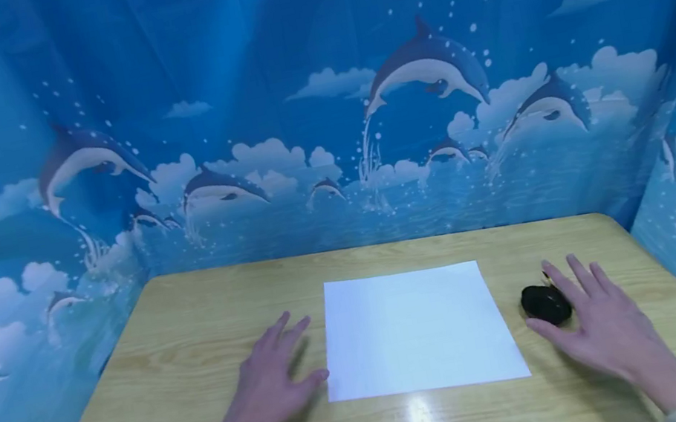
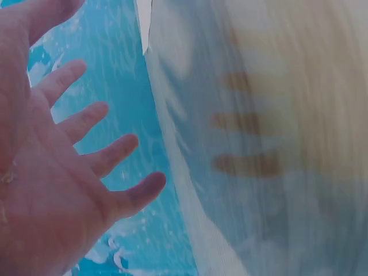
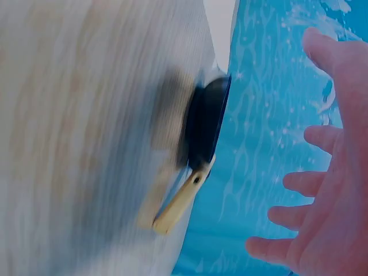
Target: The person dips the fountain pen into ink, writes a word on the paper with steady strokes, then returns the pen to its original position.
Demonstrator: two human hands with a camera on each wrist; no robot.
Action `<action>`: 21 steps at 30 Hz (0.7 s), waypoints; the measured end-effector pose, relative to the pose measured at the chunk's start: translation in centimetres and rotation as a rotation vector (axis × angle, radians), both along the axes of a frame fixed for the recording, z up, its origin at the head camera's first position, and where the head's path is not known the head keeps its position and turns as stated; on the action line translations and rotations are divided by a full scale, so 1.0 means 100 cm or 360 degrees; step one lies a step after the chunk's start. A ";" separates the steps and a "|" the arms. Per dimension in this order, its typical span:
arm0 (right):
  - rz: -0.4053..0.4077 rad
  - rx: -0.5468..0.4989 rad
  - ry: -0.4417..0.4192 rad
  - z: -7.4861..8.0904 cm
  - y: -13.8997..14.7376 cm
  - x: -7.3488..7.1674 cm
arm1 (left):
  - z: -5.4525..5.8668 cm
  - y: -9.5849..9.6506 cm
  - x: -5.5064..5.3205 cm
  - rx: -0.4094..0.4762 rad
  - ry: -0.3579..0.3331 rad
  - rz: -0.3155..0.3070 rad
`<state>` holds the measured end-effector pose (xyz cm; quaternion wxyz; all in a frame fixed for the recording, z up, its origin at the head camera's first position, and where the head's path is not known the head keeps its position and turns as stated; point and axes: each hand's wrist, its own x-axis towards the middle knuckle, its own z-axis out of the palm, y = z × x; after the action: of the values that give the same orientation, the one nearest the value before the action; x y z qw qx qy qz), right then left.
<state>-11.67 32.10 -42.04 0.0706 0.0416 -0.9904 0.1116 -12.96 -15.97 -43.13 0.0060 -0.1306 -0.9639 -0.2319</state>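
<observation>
A white sheet of paper (image 1: pixel 417 333) lies flat at the middle of the table. My left hand (image 1: pixel 270 389) hovers left of it with fingers spread, thumb tip right at the sheet's left edge in the head view. It holds nothing. On the right, a small black pan-like object (image 1: pixel 544 304) with a light wooden handle (image 3: pixel 181 201) sits on the table. My right hand (image 1: pixel 611 332) is beside it, fingers apart and holding nothing; thumb and index finger overlap the object's near side in the head view. The right wrist view shows space between the fingers and the object.
The light wood table (image 1: pixel 187 358) has rounded far corners. A blue curtain (image 1: pixel 265 103) printed with dolphins and clouds hangs behind and along both sides. A bright light reflection shows on the tabletop in front of the paper.
</observation>
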 end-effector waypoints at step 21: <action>0.0026 -0.0004 -0.0012 -0.017 0.061 0.001 | 0.000 0.037 -0.027 -0.0045 -0.0278 -0.0156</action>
<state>-11.58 38.22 -43.70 0.0659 0.0491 -0.9901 0.1136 -15.67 -12.28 -43.16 -0.0912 -0.1568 -0.9564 -0.2288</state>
